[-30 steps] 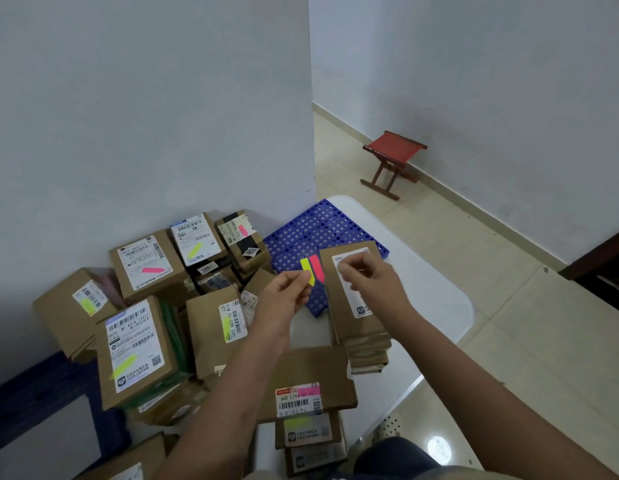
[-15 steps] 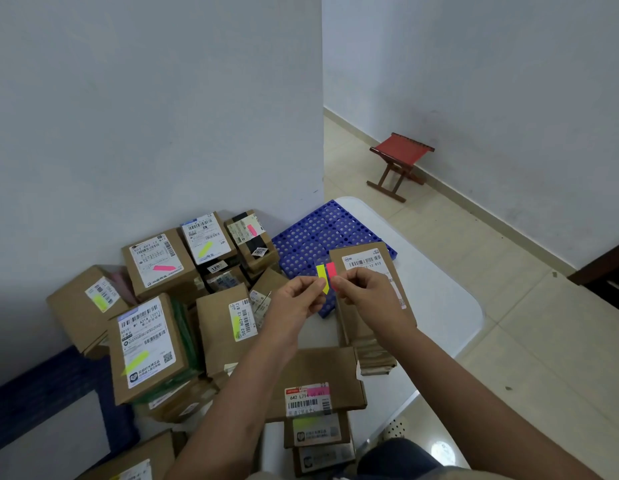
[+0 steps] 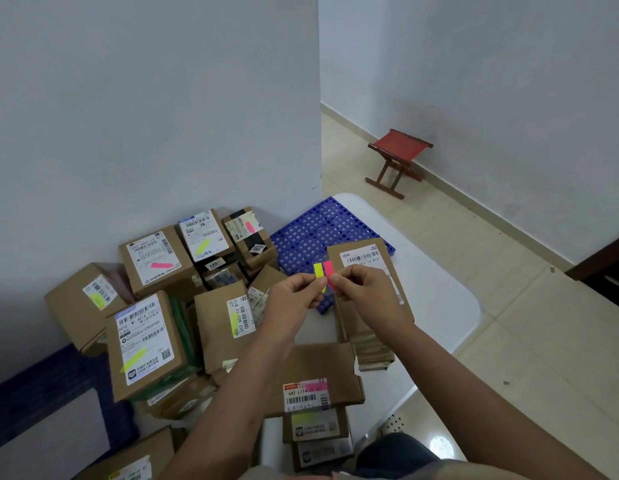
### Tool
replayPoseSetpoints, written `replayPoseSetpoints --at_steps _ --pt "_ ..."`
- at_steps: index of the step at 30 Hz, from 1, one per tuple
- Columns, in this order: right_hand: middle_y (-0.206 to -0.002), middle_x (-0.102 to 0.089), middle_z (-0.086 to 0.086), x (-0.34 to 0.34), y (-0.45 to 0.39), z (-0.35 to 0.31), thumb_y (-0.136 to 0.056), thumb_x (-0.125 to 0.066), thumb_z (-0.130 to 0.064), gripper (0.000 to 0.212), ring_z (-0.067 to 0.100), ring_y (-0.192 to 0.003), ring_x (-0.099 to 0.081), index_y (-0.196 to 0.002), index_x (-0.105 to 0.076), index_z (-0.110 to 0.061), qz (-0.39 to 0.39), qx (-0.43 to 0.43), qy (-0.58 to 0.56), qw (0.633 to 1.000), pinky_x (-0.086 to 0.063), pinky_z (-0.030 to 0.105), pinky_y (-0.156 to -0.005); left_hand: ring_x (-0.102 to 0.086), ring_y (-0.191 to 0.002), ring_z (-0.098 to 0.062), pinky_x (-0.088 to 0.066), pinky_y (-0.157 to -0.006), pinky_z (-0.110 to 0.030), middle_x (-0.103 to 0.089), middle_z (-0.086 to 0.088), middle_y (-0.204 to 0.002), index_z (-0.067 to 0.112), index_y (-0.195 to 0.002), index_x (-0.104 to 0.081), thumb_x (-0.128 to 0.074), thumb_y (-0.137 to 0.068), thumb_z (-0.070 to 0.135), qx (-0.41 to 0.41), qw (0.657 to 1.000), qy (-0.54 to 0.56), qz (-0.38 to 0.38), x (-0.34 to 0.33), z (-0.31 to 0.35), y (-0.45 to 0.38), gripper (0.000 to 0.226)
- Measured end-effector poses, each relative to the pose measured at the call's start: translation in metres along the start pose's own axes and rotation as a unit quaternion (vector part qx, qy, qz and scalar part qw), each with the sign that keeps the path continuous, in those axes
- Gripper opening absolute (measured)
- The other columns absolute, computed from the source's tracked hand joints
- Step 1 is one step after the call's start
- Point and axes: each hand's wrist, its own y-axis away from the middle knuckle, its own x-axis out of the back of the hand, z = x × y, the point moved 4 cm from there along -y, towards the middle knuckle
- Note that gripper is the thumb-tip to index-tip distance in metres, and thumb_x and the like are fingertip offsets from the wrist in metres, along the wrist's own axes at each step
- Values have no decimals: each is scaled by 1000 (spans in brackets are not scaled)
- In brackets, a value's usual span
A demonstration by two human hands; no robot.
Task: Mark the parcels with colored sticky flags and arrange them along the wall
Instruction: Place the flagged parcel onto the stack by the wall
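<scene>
My left hand [image 3: 294, 294] pinches a small pad of sticky flags [image 3: 323, 269], yellow on the left and pink on the right. My right hand [image 3: 361, 287] pinches the pink flag's lower end beside it. Both hands hover over a tall stack of flat brown parcels [image 3: 365, 261] whose top white label carries no flag. A heap of flagged cardboard parcels [image 3: 152, 261] leans against the grey wall [image 3: 145, 116] at the left. Flat flagged parcels [image 3: 315, 389] lie near me.
A blue perforated plastic pallet [image 3: 322, 226] lies on the white table [image 3: 450, 306] by the wall corner. A red folding stool [image 3: 398, 157] stands on the tiled floor at the far right wall. Dark furniture [image 3: 606, 265] edges the right side.
My right hand left the top parcel's label and came to the flag pad, where it now pinches the pink flag. The view shifted slightly left.
</scene>
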Motion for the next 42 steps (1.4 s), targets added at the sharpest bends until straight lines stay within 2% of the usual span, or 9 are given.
replayPoseSetpoints --at_steps 4,9,16,20,24,28,32,37,42 --pt "-74 -66 -4 -1 0 -1 -96 -61 -26 17 9 -72 -61 -79 -65 -24 10 13 16 1000 -53 29 -73 -57 -69 -6 -52 -71 -20 -64 1 -73 8 -99 -73 -68 -92 18 12 1000 18 20 -1 0 0 14" --pt "-77 -67 2 0 0 -1 -89 -69 -29 16 13 -73 -62 -84 -67 -14 16 9 -11 1000 -54 28 -71 -59 -72 -8 -53 -76 -25 -66 2 -73 10 -98 -73 -68 -92 21 22 999 33 29 -3 1 0 14" --pt "-70 -64 -1 6 0 -8 -93 -64 -24 19 7 -65 -55 -80 -68 -10 25 20 22 999 -46 19 -64 -59 -72 -9 -53 -78 -27 -65 4 -69 8 -95 -73 -67 -92 21 17 999 27 6 -5 4 0 14" --pt "-74 -67 3 7 0 -10 -95 -63 -22 17 12 -71 -61 -86 -70 -9 31 19 17 999 -50 26 -70 -59 -70 -8 -53 -76 -25 -65 3 -70 5 -97 -72 -67 -93 19 17 999 29 11 -5 4 -1 15" --pt "-79 -68 6 8 -2 -6 -92 -66 -21 14 17 -76 -63 -88 -69 -8 52 1 -26 998 -54 32 -74 -62 -73 -8 -54 -80 -28 -68 4 -73 11 -96 -73 -67 -93 22 21 1000 19 10 -4 3 -1 13" --pt "-78 -68 8 10 -2 -4 -92 -66 -19 13 14 -72 -60 -86 -70 -8 58 -27 -77 995 -53 23 -67 -65 -80 -12 -56 -81 -28 -72 -4 -87 12 -107 -69 -63 -95 16 20 999 32 26 -2 3 0 14" --pt "-73 -67 4 8 -3 -3 -93 -65 -17 13 12 -69 -59 -86 -72 -7 36 -28 -88 995 -51 20 -65 -69 -82 -14 -58 -79 -28 -70 -8 -91 27 -122 -54 -65 -92 6 -17 999 23 31 0 9 -4 39" --pt "-71 -64 0 7 -3 -6 -95 -61 -15 15 10 -68 -56 -87 -70 -6 12 -10 -65 998 -48 14 -61 -71 -80 -16 -57 -83 -36 -73 -4 -85 22 -104 -53 -68 -90 6 -56 998 10 17 -7 13 -3 25" --pt "-67 -62 -3 11 -2 -7 -97 -58 -16 19 10 -66 -55 -82 -68 -10 21 3 -13 1000 -48 25 -66 -70 -81 -17 -58 -87 -40 -71 -2 -82 14 -91 -57 -69 -90 6 -41 998 42 14 -10 9 -5 14"
